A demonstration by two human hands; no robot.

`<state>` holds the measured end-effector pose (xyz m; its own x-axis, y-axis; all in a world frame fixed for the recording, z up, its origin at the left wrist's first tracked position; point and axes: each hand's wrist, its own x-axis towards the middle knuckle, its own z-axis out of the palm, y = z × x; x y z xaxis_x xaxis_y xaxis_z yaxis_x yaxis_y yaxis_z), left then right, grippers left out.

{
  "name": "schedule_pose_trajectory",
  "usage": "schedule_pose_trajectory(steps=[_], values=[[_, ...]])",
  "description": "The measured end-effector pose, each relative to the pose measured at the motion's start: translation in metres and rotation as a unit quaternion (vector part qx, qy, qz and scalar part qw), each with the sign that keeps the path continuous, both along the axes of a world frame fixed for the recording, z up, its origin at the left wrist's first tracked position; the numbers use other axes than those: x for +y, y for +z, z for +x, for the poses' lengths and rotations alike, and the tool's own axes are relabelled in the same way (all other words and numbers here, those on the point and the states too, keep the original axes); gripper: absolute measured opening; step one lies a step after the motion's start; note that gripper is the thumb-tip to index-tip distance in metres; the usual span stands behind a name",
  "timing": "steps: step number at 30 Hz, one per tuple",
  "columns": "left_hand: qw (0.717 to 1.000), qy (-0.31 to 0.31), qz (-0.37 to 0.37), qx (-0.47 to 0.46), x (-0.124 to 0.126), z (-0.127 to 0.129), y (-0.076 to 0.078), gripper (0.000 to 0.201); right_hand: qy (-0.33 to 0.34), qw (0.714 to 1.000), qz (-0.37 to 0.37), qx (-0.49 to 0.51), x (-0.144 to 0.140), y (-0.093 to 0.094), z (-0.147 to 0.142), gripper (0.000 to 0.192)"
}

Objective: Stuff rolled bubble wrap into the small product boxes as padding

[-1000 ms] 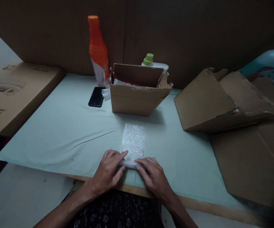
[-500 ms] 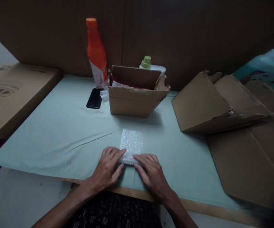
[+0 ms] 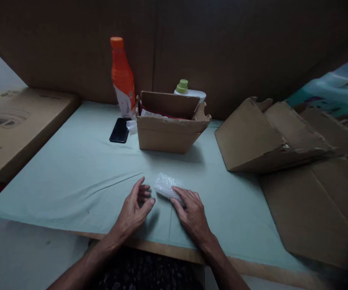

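Note:
A small bundle of clear bubble wrap lies on the pale green cloth, in front of the open cardboard box. My right hand has its thumb and fingers closed on the bundle's right end. Just left of the bundle and apart from it, my left hand is raised over the cloth, thumb and fingers spread, holding nothing. Whatever the wrap may contain cannot be made out.
An open cardboard box with items inside stands ahead. Behind it are an orange bottle and a white bottle with a green cap. A phone lies left. More cardboard boxes crowd the right; a flat carton is far left.
The bubble wrap has gone from a flat upright rectangle to a shorter, tilted bundle. My left hand has let go and moved off leftward; my right hand stays on the wrap. The view shifted slightly.

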<state>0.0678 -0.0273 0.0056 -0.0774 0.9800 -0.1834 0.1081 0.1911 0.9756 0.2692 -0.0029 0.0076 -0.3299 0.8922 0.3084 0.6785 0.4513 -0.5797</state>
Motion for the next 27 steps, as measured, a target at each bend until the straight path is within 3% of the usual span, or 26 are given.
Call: schedule_pose_trajectory(steps=[3, 5, 8, 11, 16, 21, 24, 27], values=[[0.979, -0.010, -0.089, -0.183, -0.012, 0.009, 0.004, 0.099, -0.006, 0.989, -0.112, 0.092, -0.008, 0.004, -0.001, 0.025], [0.974, -0.017, -0.087, -0.206, -0.014, 0.015, 0.008, 0.102, 0.021, 0.981, -0.159, 0.113, -0.015, 0.010, 0.002, 0.022], [0.988, -0.023, -0.052, -0.142, -0.014, 0.018, 0.013, 0.093, 0.024, 0.971, -0.194, 0.136, -0.015, 0.021, 0.012, 0.040], [0.996, -0.077, -0.025, -0.043, -0.014, 0.017, 0.011, 0.084, 0.039, 0.946, -0.270, 0.177, -0.007, 0.028, 0.018, 0.066], [0.978, -0.193, 0.032, 0.070, 0.002, 0.015, 0.000, 0.087, 0.050, 0.930, -0.329, 0.157, 0.006, 0.031, 0.019, 0.023], [0.946, -0.286, 0.051, 0.147, 0.017, 0.016, -0.010, 0.098, 0.082, 0.918, -0.373, 0.107, 0.012, 0.038, 0.030, 0.047], [0.929, -0.322, 0.064, 0.172, 0.015, 0.015, -0.014, 0.098, 0.078, 0.928, -0.360, 0.050, 0.015, 0.043, 0.034, 0.035], [0.919, -0.332, 0.125, 0.172, 0.020, 0.005, 0.000, 0.090, 0.081, 0.942, -0.326, 0.027, 0.024, 0.055, 0.038, 0.019]])
